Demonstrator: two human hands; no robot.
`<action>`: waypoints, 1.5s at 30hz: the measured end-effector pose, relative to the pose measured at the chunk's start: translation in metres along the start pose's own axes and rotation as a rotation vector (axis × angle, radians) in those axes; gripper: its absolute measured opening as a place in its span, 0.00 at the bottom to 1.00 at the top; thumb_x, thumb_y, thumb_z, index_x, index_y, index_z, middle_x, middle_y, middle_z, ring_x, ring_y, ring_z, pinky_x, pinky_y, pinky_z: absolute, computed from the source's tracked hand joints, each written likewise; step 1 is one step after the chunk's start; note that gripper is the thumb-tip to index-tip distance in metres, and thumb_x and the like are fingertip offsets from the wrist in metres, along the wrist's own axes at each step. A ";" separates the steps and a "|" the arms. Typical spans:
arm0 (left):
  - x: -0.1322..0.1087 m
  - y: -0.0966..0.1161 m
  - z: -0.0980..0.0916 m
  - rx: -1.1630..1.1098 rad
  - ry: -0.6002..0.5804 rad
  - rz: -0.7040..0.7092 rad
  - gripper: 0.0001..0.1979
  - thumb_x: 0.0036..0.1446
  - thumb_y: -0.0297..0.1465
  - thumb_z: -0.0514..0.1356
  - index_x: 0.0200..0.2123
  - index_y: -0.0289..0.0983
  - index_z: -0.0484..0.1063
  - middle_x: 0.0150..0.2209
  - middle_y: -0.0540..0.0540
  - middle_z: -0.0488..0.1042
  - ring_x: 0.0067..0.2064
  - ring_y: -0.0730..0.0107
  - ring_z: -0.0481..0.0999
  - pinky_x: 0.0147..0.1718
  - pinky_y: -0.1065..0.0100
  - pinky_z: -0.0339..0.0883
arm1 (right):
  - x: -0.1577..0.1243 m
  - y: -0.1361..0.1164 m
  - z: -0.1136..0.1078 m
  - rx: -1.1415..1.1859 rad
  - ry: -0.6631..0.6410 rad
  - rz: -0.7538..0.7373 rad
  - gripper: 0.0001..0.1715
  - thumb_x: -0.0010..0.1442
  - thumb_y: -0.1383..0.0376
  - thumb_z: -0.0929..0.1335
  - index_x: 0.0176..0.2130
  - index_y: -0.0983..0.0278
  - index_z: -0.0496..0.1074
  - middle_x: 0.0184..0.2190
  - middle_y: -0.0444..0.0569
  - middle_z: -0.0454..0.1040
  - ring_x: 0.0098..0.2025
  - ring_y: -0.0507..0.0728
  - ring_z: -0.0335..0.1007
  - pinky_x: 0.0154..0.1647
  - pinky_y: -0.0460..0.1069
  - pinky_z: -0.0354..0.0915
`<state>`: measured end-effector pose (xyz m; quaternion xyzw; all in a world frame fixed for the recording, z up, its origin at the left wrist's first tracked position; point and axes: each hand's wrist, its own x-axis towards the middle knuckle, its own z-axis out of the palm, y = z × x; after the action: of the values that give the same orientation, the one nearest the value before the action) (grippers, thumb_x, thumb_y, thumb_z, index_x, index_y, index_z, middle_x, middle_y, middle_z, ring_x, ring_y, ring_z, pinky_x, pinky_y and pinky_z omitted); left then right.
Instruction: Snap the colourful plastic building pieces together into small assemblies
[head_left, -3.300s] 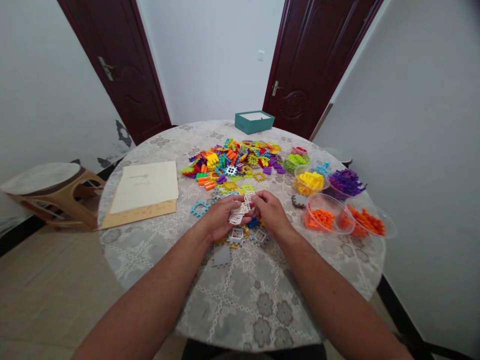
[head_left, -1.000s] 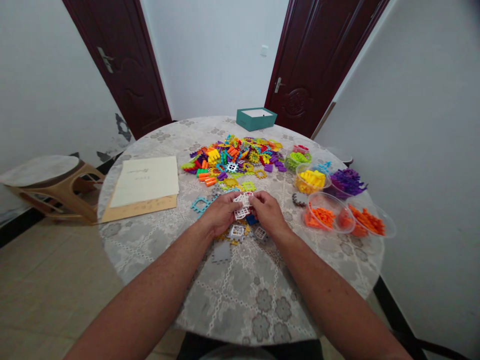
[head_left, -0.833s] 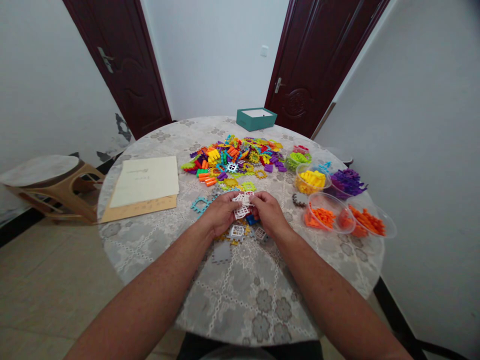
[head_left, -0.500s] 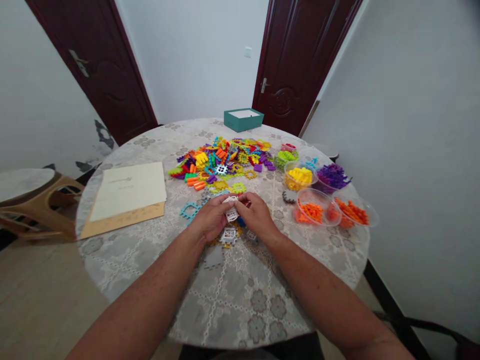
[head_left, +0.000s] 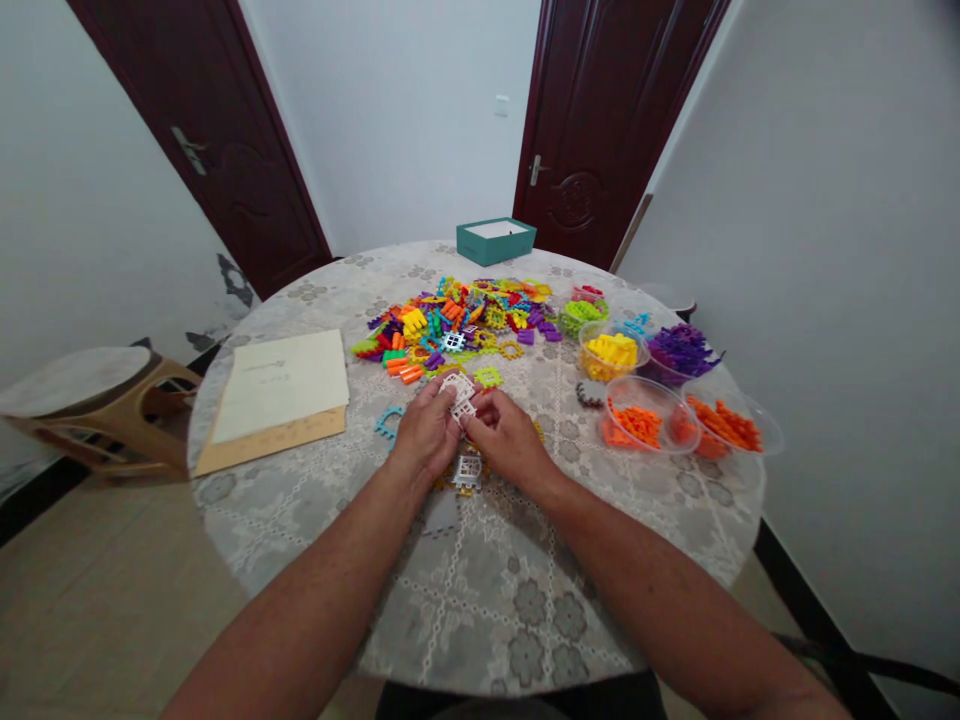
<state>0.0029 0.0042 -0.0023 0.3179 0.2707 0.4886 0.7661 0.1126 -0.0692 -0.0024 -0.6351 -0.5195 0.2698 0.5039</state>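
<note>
My left hand (head_left: 426, 428) is closed on white lattice window pieces (head_left: 457, 392), its thumb lying over them. At their lower right edge my right hand (head_left: 506, 436) pinches the same white pieces between thumb and fingers. Whether these are joined or two loose pieces, I cannot tell. Below the hands a white window-shaped building piece (head_left: 468, 470) rests with yellow bits under it. A light blue toothed frame (head_left: 388, 422) lies left of my left hand. Just beyond the fingers is a lime toothed square (head_left: 488, 377).
A heap of colourful plastic building pieces (head_left: 450, 325) covers the table's middle. On the right stand clear tubs of yellow pieces (head_left: 611, 352), orange pieces (head_left: 637, 425) and purple pieces (head_left: 681, 350). Paper (head_left: 281, 385) lies left; a green box (head_left: 495, 242) stands at the back.
The white pieces have turned in my hands and more of their lattice shows. My right hand has shifted slightly to their lower edge. The whole view has swung a little left.
</note>
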 end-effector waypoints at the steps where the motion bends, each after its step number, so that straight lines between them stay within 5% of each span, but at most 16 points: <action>1: 0.000 0.000 0.000 -0.003 0.005 0.008 0.14 0.58 0.26 0.65 0.48 0.34 0.74 0.46 0.38 0.81 0.51 0.57 0.82 0.56 0.54 0.73 | 0.000 0.002 0.002 0.055 -0.026 0.027 0.09 0.60 0.59 0.70 0.39 0.59 0.70 0.33 0.43 0.77 0.33 0.54 0.75 0.36 0.49 0.69; 5: 0.000 -0.001 0.000 -0.024 -0.002 0.015 0.14 0.58 0.25 0.64 0.48 0.34 0.74 0.47 0.37 0.81 0.52 0.56 0.82 0.58 0.53 0.72 | 0.004 0.009 0.005 0.238 -0.095 0.148 0.08 0.58 0.59 0.69 0.37 0.59 0.68 0.26 0.39 0.73 0.24 0.53 0.69 0.24 0.46 0.66; 10: 0.000 0.002 0.000 -0.068 0.028 0.003 0.22 0.59 0.24 0.62 0.58 0.35 0.70 0.45 0.37 0.81 0.49 0.56 0.83 0.55 0.51 0.74 | 0.007 0.012 -0.002 0.292 -0.099 0.230 0.07 0.54 0.60 0.69 0.33 0.59 0.68 0.22 0.39 0.71 0.22 0.53 0.67 0.21 0.46 0.64; 17: -0.004 0.003 0.000 -0.007 0.051 -0.039 0.22 0.57 0.23 0.62 0.55 0.36 0.73 0.43 0.41 0.81 0.43 0.66 0.81 0.45 0.64 0.76 | 0.009 0.002 -0.010 0.365 -0.033 0.156 0.12 0.55 0.57 0.70 0.37 0.59 0.68 0.22 0.38 0.71 0.22 0.52 0.67 0.24 0.46 0.66; 24: -0.008 -0.009 0.003 -0.066 -0.001 -0.087 0.12 0.57 0.29 0.67 0.44 0.32 0.77 0.38 0.42 0.79 0.36 0.67 0.78 0.35 0.68 0.74 | 0.008 0.000 -0.010 0.250 -0.027 0.188 0.13 0.56 0.56 0.70 0.37 0.61 0.69 0.23 0.39 0.72 0.21 0.52 0.67 0.23 0.47 0.67; 29: -0.012 -0.011 0.004 0.053 -0.027 -0.131 0.19 0.54 0.28 0.69 0.50 0.34 0.77 0.39 0.42 0.80 0.38 0.66 0.80 0.37 0.68 0.72 | 0.007 0.006 -0.010 0.174 -0.079 0.124 0.16 0.60 0.53 0.70 0.41 0.61 0.71 0.26 0.41 0.75 0.25 0.54 0.71 0.27 0.48 0.67; 34: -0.015 -0.011 0.005 0.057 -0.021 -0.099 0.22 0.56 0.26 0.66 0.55 0.34 0.75 0.44 0.39 0.81 0.45 0.61 0.82 0.47 0.62 0.75 | 0.001 0.002 -0.012 -0.110 0.045 -0.055 0.17 0.65 0.54 0.68 0.49 0.61 0.74 0.30 0.43 0.77 0.32 0.56 0.74 0.35 0.50 0.67; 40: -0.007 0.017 -0.002 0.030 0.013 -0.020 0.22 0.61 0.24 0.62 0.59 0.32 0.71 0.45 0.37 0.81 0.47 0.59 0.84 0.52 0.55 0.77 | -0.002 -0.001 -0.015 -0.079 0.009 -0.151 0.24 0.66 0.57 0.68 0.58 0.60 0.70 0.34 0.44 0.78 0.33 0.55 0.74 0.37 0.49 0.67; 45: 0.017 0.060 -0.037 0.184 0.178 0.180 0.19 0.63 0.23 0.59 0.57 0.32 0.71 0.45 0.38 0.81 0.45 0.62 0.84 0.52 0.55 0.77 | 0.004 0.009 -0.017 -0.219 -0.003 -0.226 0.13 0.67 0.60 0.66 0.47 0.61 0.77 0.35 0.48 0.79 0.35 0.57 0.74 0.40 0.50 0.67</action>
<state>-0.0517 0.0476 0.0169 0.3652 0.3516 0.5547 0.6597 0.1323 -0.0713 -0.0044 -0.6234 -0.6147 0.1539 0.4581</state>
